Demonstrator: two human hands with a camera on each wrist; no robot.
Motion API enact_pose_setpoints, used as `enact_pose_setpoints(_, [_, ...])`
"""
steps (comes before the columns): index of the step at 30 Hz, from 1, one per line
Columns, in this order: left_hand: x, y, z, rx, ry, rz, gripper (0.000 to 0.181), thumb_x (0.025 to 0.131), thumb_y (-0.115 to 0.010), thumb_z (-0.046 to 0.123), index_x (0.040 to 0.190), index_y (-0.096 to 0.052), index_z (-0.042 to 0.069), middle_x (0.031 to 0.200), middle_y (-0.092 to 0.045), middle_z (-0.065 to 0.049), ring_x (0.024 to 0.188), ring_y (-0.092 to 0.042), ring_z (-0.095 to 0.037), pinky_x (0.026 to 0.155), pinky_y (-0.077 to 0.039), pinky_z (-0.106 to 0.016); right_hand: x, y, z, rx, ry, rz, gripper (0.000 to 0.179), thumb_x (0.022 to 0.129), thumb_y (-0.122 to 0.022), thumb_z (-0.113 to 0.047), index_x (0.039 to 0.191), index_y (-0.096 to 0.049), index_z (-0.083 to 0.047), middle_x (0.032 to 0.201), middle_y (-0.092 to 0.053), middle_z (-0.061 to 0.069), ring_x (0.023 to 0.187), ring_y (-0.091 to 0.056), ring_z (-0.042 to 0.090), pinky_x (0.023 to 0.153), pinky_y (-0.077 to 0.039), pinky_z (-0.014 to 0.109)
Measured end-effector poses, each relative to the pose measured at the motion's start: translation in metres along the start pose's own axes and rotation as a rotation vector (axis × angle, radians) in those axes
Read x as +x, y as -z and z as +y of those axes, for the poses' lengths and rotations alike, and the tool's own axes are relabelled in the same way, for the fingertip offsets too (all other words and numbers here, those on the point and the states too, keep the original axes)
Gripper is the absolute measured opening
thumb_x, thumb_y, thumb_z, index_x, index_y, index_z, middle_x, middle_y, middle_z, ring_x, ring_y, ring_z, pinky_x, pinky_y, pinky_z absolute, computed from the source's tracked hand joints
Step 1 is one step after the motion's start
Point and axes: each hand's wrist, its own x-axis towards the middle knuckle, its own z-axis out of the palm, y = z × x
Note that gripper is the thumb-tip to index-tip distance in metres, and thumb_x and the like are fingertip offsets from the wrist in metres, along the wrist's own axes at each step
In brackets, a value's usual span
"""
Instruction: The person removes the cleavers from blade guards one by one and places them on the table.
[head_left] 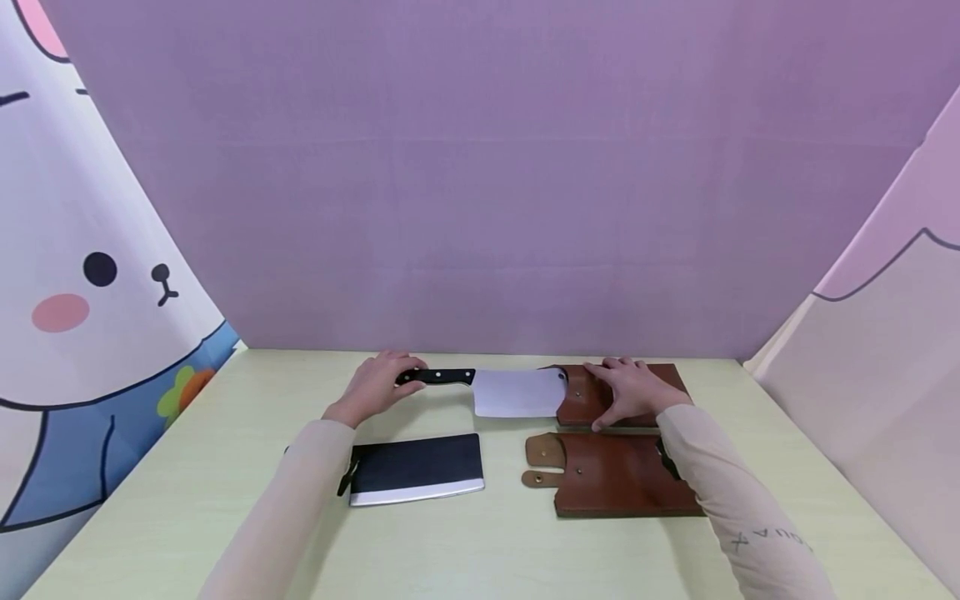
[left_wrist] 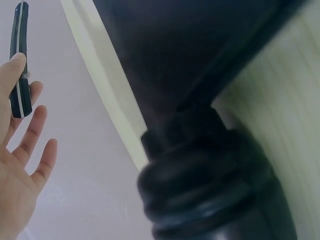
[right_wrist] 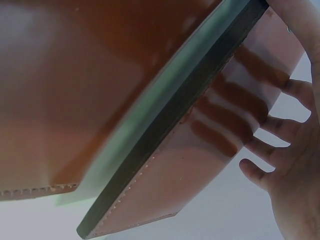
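Note:
My left hand (head_left: 377, 385) pinches the end of the black riveted handle (head_left: 448, 377) of a cleaver. Its bright blade (head_left: 517, 393) points right, the end with a hole meeting the curved mouth of the far brown leather sheath (head_left: 663, 377). How far the blade lies inside cannot be told. Across that sheath, my right hand (head_left: 633, 390) spreads its grip, thumb at the near edge and fingers at the far one. In the left wrist view, the handle (left_wrist: 20, 100) stands between thumb and fingers. The right wrist view shows fingertips against the glossy sheath (right_wrist: 165, 185).
Nearer me lies a dark-bladed cleaver (head_left: 420, 467) with a silver edge, its handle mostly behind my left forearm. A second brown sheath (head_left: 622, 492) with strap flaps lies below the first, partly under my right sleeve. A purple cloth wall (head_left: 480, 208) borders the pale table (head_left: 487, 558).

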Motion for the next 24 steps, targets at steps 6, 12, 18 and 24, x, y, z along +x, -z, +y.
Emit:
enact_pose_setpoints(6, [-0.002,0.001,-0.003,0.012,0.003,0.011,0.031,0.084,-0.064,0.034,0.110,-0.065,0.017,0.102,-0.063,-0.001,0.097,-0.056,-0.025,0.074,-0.045,-0.045,0.000,0.000,0.000,0.000,0.000,0.002,0.104,0.055,-0.079,-0.056,0.139,-0.038,-0.011,0.133,-0.042,0.024,0.120,-0.036,0.046,0.097,-0.026,0.065])
enact_pose_setpoints(12, [-0.004,0.004,-0.006,0.020,-0.010,0.030,0.030,0.083,-0.065,0.033,0.109,-0.065,0.018,0.099,-0.063,-0.001,0.095,-0.058,-0.024,0.071,-0.045,-0.044,-0.001,0.002,0.001,-0.002,-0.005,0.004,0.104,0.055,-0.079,-0.056,0.139,-0.037,-0.010,0.134,-0.042,0.024,0.121,-0.036,0.046,0.098,-0.025,0.065])
enact_pose_setpoints(18, [-0.005,0.006,-0.008,0.023,-0.015,0.034,0.030,0.083,-0.065,0.033,0.108,-0.065,0.017,0.100,-0.064,-0.001,0.095,-0.059,-0.025,0.072,-0.046,-0.044,-0.002,0.001,0.003,-0.006,-0.001,0.003,0.104,0.055,-0.079,-0.056,0.139,-0.037,-0.010,0.134,-0.042,0.025,0.121,-0.036,0.047,0.097,-0.026,0.065])
enact_pose_setpoints(24, [-0.007,0.006,-0.011,0.022,0.003,0.034,0.030,0.083,-0.065,0.032,0.108,-0.066,0.017,0.101,-0.064,-0.002,0.095,-0.058,-0.024,0.073,-0.046,-0.045,-0.003,0.001,0.003,0.008,-0.010,-0.002,0.103,0.056,-0.079,-0.054,0.139,-0.037,-0.010,0.135,-0.041,0.026,0.122,-0.034,0.048,0.098,-0.024,0.066])
